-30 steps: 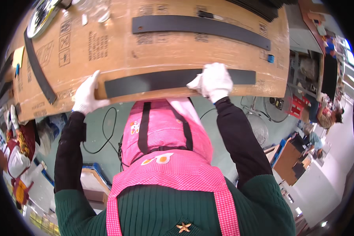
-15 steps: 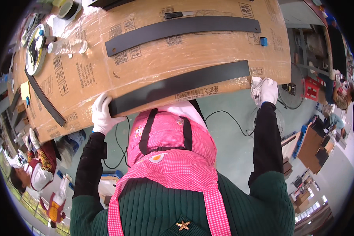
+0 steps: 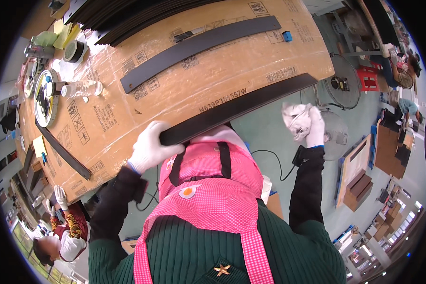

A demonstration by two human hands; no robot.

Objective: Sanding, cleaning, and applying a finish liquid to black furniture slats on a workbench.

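My left hand (image 3: pixel 151 147), in a white glove, grips one end of a long black strip (image 3: pixel 241 107) that lies along the near edge of the cardboard-covered table (image 3: pixel 170 90). My right hand (image 3: pixel 304 124), also gloved, hangs in the air off the table's edge, below the strip's far end, fingers loosely curled and holding nothing. A second long black strip (image 3: pixel 199 45) lies farther back on the cardboard. A third black strip (image 3: pixel 61 147) rests along the table's left side.
A stack of black sheets (image 3: pixel 128 19) sits at the far edge. A clear plastic bottle (image 3: pixel 80 88), tape rolls (image 3: pixel 74 50) and a round plate (image 3: pixel 45 97) stand at the left. Floor fans (image 3: pixel 343 80) and a wooden crate (image 3: pixel 357 175) are to the right. Another person (image 3: pixel 57 236) sits lower left.
My right hand has let go of the strip and dropped away from the table edge. My left hand has slid along to the strip's near end. The view has swung left.
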